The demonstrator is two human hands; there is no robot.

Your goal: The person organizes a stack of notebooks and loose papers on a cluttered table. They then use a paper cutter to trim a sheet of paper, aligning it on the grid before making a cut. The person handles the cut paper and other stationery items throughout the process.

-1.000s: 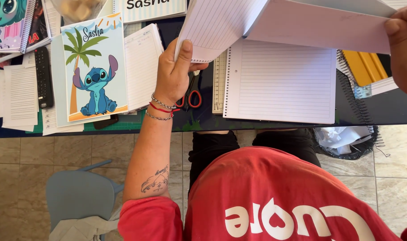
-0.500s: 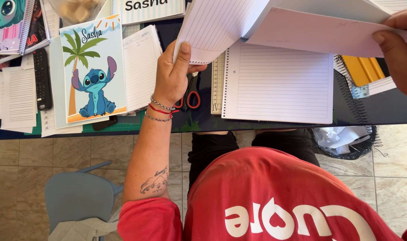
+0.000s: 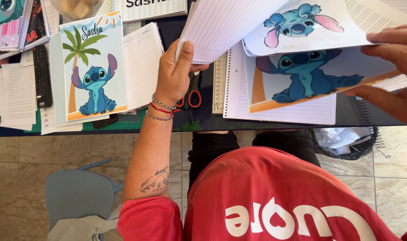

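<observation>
My left hand (image 3: pixel 174 73) pinches the lower corner of a lifted stack of lined pages (image 3: pixel 226 24), thumb on top. My right hand (image 3: pixel 393 71) is at the right edge with fingers spread around several printed sheets; one sheet (image 3: pixel 310 76) shows a blue cartoon creature sitting on an orange band, another sheet (image 3: pixel 302 22) above it shows the same creature's head. Under them lies a lined, hole-punched page block (image 3: pixel 279 111) on the dark table (image 3: pixel 199 120). Red-handled scissors (image 3: pixel 192 96) and a ruler (image 3: pixel 219 85) lie next to my left hand.
A printed cover with a palm tree and blue creature (image 3: pixel 94 67) lies at the left on lined sheets (image 3: pixel 141 62). A black remote (image 3: pixel 41 76), spiral books (image 3: pixel 9 22), a black spiral coil (image 3: pixel 369 120), a wastebasket with crumpled paper (image 3: pixel 342 140) and a blue chair (image 3: pixel 78 192) are around.
The lifted pages have swung up and the printed creature sheets have come into sight in my right hand. My left hand stays on the page stack.
</observation>
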